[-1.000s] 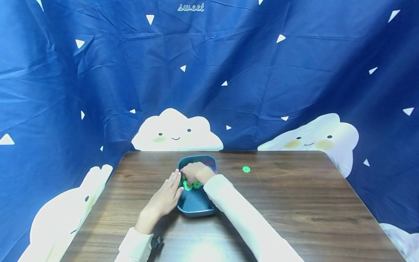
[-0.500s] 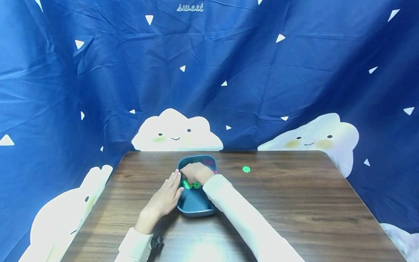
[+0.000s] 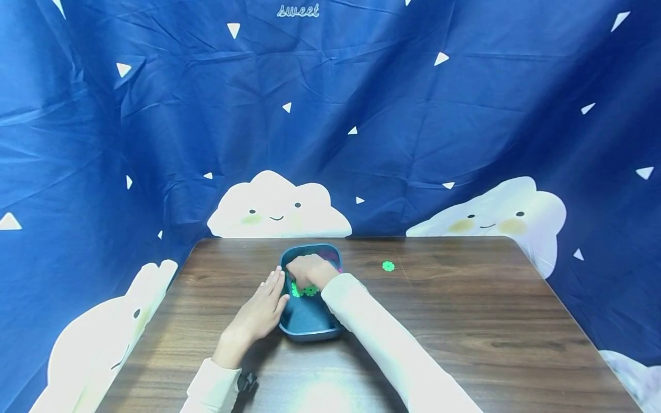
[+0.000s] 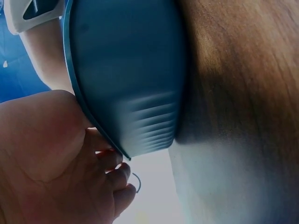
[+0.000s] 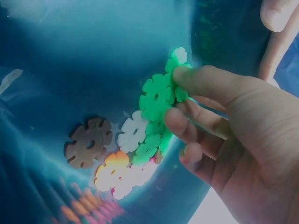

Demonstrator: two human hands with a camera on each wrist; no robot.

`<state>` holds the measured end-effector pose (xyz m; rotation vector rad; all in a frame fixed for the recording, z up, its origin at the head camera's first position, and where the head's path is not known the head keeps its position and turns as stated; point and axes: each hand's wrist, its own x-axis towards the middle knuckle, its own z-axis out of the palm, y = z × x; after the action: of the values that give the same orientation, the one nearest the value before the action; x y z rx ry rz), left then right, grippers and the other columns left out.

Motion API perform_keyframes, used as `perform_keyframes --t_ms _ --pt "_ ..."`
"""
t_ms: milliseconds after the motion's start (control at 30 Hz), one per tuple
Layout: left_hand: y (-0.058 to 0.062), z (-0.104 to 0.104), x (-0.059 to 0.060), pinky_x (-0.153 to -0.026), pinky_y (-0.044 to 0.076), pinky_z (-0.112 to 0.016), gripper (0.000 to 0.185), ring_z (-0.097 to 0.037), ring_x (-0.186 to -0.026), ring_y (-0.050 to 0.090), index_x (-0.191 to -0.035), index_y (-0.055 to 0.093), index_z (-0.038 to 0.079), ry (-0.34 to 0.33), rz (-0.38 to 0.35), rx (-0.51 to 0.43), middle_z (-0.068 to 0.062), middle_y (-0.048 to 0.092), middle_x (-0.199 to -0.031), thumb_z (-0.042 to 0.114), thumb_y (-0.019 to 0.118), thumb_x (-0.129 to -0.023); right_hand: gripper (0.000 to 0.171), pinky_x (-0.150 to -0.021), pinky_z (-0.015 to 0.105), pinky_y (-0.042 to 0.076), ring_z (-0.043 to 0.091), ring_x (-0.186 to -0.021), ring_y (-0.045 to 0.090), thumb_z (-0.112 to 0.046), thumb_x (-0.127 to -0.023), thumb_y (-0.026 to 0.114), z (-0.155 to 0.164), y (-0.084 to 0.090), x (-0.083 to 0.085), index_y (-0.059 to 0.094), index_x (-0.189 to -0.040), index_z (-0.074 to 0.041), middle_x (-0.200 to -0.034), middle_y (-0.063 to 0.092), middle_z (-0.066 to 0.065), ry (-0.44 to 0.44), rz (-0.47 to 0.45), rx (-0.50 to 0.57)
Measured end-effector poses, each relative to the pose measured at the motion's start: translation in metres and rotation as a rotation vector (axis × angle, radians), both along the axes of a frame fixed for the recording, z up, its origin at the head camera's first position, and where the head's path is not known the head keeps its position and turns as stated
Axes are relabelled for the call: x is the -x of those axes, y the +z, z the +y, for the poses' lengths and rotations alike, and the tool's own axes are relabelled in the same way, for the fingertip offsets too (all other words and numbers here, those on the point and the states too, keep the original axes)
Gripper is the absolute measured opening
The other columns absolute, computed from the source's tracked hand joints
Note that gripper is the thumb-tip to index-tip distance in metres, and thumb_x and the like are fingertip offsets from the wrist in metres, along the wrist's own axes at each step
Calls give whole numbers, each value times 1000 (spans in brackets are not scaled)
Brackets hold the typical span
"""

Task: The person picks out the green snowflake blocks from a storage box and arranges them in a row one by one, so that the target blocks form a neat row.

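Note:
My right hand (image 3: 311, 271) reaches down inside a dark blue plastic bin (image 3: 310, 334). In the right wrist view its thumb and fingers pinch a green notched disc (image 5: 176, 84) near the bin's wall. Right beside it lie another green notched disc (image 5: 156, 97), a white notched disc (image 5: 132, 131), an orange notched disc (image 5: 112, 170) and a brown notched disc (image 5: 88, 143). My left hand (image 3: 260, 310) rests along the bin's left rim with its fingers straight; the left wrist view shows its palm beside the ribbed outer wall.
One green notched disc (image 3: 388, 266) lies on the wooden table (image 3: 465, 310), right of the bin. A blue curtain (image 3: 392, 115) with white cloud faces hangs behind the table's far edge. A small black object (image 3: 247, 382) sits at the left sleeve.
My right hand has shifted very slightly inside the bin, and the green discs under it have moved a little. My left hand stays at the rim.

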<state>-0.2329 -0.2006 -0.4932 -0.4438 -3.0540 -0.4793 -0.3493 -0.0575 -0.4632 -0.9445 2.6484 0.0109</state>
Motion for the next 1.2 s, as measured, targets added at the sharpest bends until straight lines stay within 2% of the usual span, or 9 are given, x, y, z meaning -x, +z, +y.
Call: perform_keyframes --t_ms 67,167,300,500,733,1000,1200 --pt "-1 1 1 -123 20 -47 62 -27 -153 14 -156 19 2 1 5 -6 -12 13 -165 36 34 -107 13 -72 29 53 13 -74 59 -23 -90 71 3 1 1 66 -102 -20 -83 64 -5 7 11 3" --pt "-2 2 2 -123 21 -49 60 -29 -153 15 -155 20 1 -3 14 -14 -13 14 -165 33 36 -107 18 -76 30 55 12 -76 59 -24 -90 71 9 5 3 67 -107 -20 -85 65 -6 15 26 22" --pt "-3 2 2 -123 22 -50 60 -32 -152 18 -155 21 0 -15 32 -17 -15 16 -164 30 38 -106 29 -83 31 55 11 -82 59 -26 -89 70 19 13 7 66 -117 -20 -95 66 -8 8 30 51" --pt "-3 0 2 -122 22 -50 60 -32 -152 19 -155 20 0 -16 49 -14 -15 16 -164 30 38 -106 33 -88 33 56 10 -88 60 -29 -89 70 34 27 11 65 -121 -20 -108 67 -6 37 82 86" --pt "-2 0 1 -122 22 -51 59 -31 -152 18 -154 22 -1 -5 49 -30 -15 17 -164 29 39 -106 27 -84 31 54 11 -89 58 -27 -87 71 61 47 7 68 -113 -18 -106 65 -4 79 148 135" --pt "1 0 0 -122 22 -50 61 -31 -151 19 -154 23 0 5 55 -14 -15 18 -164 32 40 -106 23 -86 32 52 11 -88 56 -31 -87 72 103 63 6 66 -107 -21 -101 62 -9 37 200 185" --pt "-3 1 0 -122 22 -50 61 -30 -152 18 -155 21 1 -2 51 3 -14 17 -164 35 36 -106 20 -77 33 51 14 -83 55 -27 -87 69 140 67 6 66 -106 -21 -98 59 -6 3 235 223"
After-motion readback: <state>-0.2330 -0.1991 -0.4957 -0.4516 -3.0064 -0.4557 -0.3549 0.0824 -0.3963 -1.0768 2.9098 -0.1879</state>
